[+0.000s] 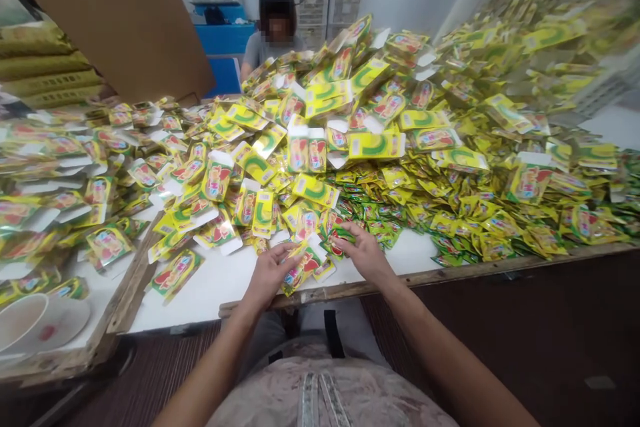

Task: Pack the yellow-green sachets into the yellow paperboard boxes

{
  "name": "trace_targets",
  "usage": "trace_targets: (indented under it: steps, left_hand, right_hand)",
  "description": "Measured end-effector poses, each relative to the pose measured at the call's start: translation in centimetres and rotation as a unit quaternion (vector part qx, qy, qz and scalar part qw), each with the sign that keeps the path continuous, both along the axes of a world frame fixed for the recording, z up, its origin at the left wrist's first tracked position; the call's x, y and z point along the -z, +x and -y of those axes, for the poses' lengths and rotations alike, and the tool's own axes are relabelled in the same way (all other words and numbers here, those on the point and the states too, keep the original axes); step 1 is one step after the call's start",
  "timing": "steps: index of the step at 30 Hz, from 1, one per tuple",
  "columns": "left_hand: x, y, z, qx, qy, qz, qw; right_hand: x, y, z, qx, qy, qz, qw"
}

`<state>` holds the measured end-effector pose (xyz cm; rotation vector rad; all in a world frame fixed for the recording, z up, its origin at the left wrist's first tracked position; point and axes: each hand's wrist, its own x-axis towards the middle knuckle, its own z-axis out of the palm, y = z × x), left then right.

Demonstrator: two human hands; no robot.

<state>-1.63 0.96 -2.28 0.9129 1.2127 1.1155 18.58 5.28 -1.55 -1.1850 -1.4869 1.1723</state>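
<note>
My left hand (274, 271) is closed on a small yellow box (301, 268) with a red fruit print, its white flap standing up at the top. The box is tilted, just above the table's front edge. To its right, my right hand (363, 252) pinches a small green and yellow sachet (340, 238), held close to the box's raised flap. Whether the sachet touches the box I cannot tell. Behind both hands lies a heap of loose sachets (415, 197), with many yellow boxes (320, 97) piled over it, several with white flaps up.
A white crate (590, 97) tips sachets and boxes at the back right. More boxes (107, 243) cover the left table, where a white bowl (23, 323) stands. A wooden edge strip (415, 278) runs along the front. Behind the heap sits another person (275, 23); a brown board (125, 20) leans left.
</note>
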Motion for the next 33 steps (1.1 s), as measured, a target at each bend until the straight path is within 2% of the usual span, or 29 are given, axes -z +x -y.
trace_targets:
  steps: [3, 6, 9, 12, 16, 18, 21, 24, 27, 29, 30, 31, 32, 33]
  left_hand:
    - [-0.3, -0.2, 0.2, 0.037, 0.015, -0.016, 0.999]
    - [-0.5, -0.1, 0.5, 0.046, 0.0, -0.008, 0.999]
    - [-0.4, 0.2, 0.7, 0.05, -0.029, 0.013, 0.998]
    - [-0.3, 0.6, 0.6, 0.07, -0.031, -0.011, 0.997]
    - [-0.3, 1.0, 0.3, 0.104, -0.014, -0.038, 0.994]
    - [-0.3, 1.3, 0.2, 0.117, -0.026, -0.018, 0.993]
    - [-0.4, 1.9, 0.1, 0.119, -0.067, 0.038, 0.99]
    - [-0.9, 2.7, 0.1, 0.123, -0.099, 0.074, 0.985]
    - [-1.3, 3.2, 0.2, 0.118, -0.111, 0.086, 0.983]
    - [-1.4, 3.1, 0.1, 0.091, -0.107, 0.087, 0.986]
    - [-1.3, 3.0, 0.1, 0.076, -0.103, 0.088, 0.988]
    - [-1.2, 2.8, 0.0, 0.063, -0.099, 0.09, 0.989]
    - [-1.1, 2.7, 0.0, 0.056, -0.097, 0.092, 0.989]
    - [-0.9, 2.6, -0.1, 0.052, -0.096, 0.094, 0.99]
  right_hand:
    - [-0.5, 0.0, -0.1, -0.062, -0.042, 0.018, 0.997]
    - [-0.9, 0.4, -0.4, -0.116, -0.053, 0.038, 0.991]
    - [-1.2, 0.6, -0.6, -0.144, -0.041, 0.086, 0.985]
    - [-1.9, 0.6, -0.8, -0.168, -0.013, 0.142, 0.975]
    - [-2.8, 0.3, -0.4, -0.132, 0.002, 0.186, 0.974]
    - [-2.7, 0.3, -0.1, -0.102, -0.009, 0.187, 0.977]
    - [-1.8, 0.5, 0.4, -0.081, -0.037, 0.134, 0.987]
    - [-1.5, 0.9, 1.1, -0.09, -0.058, 0.08, 0.991]
    - [-2.4, 1.8, 1.5, -0.128, -0.057, 0.063, 0.988]
    - [-3.1, 3.2, 1.2, -0.092, -0.01, 0.073, 0.993]
    - [-3.3, 4.2, 0.8, -0.035, 0.033, 0.092, 0.995]
    - [-3.3, 5.4, 0.3, 0.045, 0.085, 0.121, 0.988]
    - [-3.2, 6.7, -0.4, 0.134, 0.134, 0.158, 0.969]
    - [-3.0, 8.1, -1.2, 0.221, 0.175, 0.204, 0.938]
